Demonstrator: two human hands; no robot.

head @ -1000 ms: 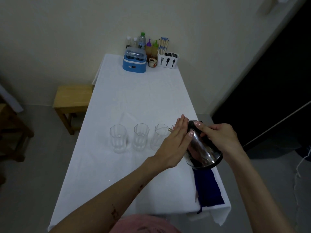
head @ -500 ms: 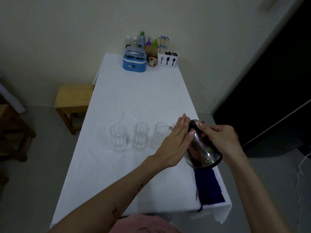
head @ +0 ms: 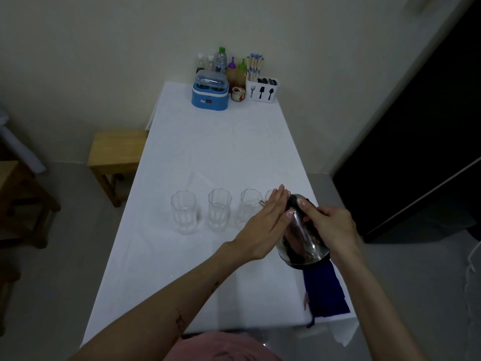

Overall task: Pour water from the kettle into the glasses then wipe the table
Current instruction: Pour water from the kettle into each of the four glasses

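Over the table's [head: 221, 152] near right edge, my right hand [head: 331, 225] clamped the tilted steel kettle [head: 302, 241]; my left hand [head: 263, 225], fingers straight, pressed flat against its side beside four glasses [head: 183, 214].

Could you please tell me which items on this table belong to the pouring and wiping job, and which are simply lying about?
Belonging to the job:
- kettle, tilted, in the right hand's grip, left hand flat against it
- glasses in a row
- blue cloth at the near right edge

Lying about:
- blue appliance
- bottles
- cutlery holder
- small jar
- wooden stool
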